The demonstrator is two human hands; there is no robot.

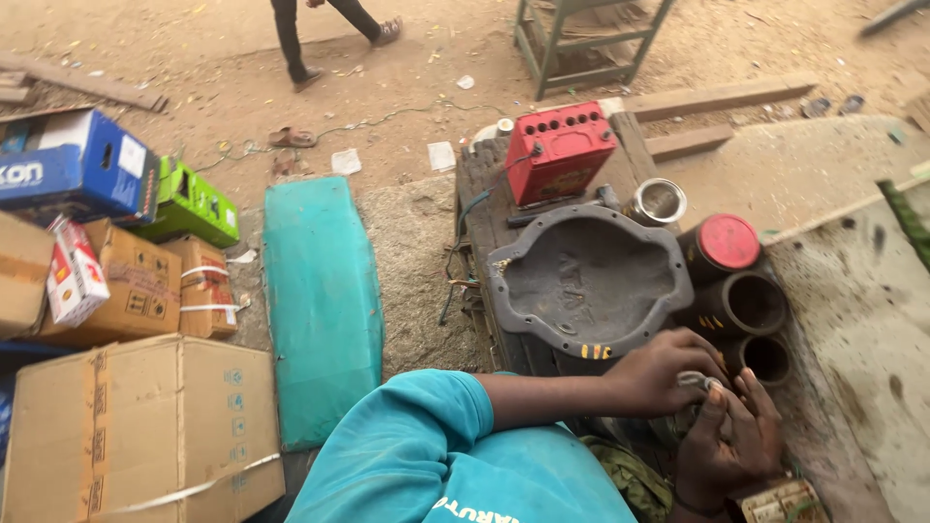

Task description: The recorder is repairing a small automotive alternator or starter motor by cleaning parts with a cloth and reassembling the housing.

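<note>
Left hand point(668, 373): reaching across from the teal sleeve, fingers curled and pinching a small grey metal part point(699, 382).
Right hand point(728, 436): lying palm up just below the left, fingers loosely cupped under the same part and touching it.
Small grey metal part: one, sitting between the two hands at the near edge of the work surface; its exact kind is too small to tell.
Grey cast cover point(588, 281): one, lying hollow side up just beyond the hands.
Dark cylinders: three, standing in a row right of the cover; one is carrying a red cap point(728, 242), two are showing open mouths point(754, 303) point(767, 356).
Shiny tin can point(659, 202): one, open, standing behind the cover.
Red battery point(559, 150): one, resting at the far end of the dark bench.
Teal panel point(322, 305): one, lying flat on the ground to the left.
Cardboard cartons point(145, 426): several, stacking at far left beside one blue box point(73, 165) and one green box point(191, 205).
Passer-by point(310, 34): one person, legs only, walking across the dirt beyond.
</note>
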